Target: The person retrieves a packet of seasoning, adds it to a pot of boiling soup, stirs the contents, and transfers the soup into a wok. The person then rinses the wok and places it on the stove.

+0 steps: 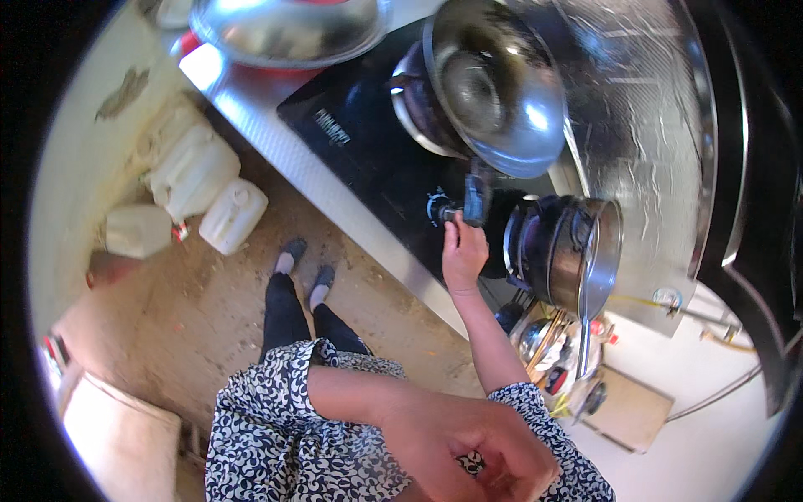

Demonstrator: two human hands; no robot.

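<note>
My right hand (pixel 465 256) reaches up to the black gas stove (pixel 368 176), its fingers closed around a dark control knob (pixel 449 215). Just beside these fingers is the black handle (pixel 477 191) of a metal wok (pixel 520 109), which sits tilted on one burner. A steel saucepan (pixel 562 251) stands on the other burner, its long handle pointing down the picture. Close to the camera, blurred, my left hand (pixel 468 448) is curled in front of my body. Patterned cloth shows through the gap in its fingers, and nothing is seen in it.
A large metal lid or bowl (pixel 288 29) rests on the steel counter (pixel 251 109) at the far left. Several white plastic jugs (pixel 196 171) stand on the floor. Right of the counter are utensils and a board (pixel 627 410). Foil (pixel 644 125) covers the wall behind the stove.
</note>
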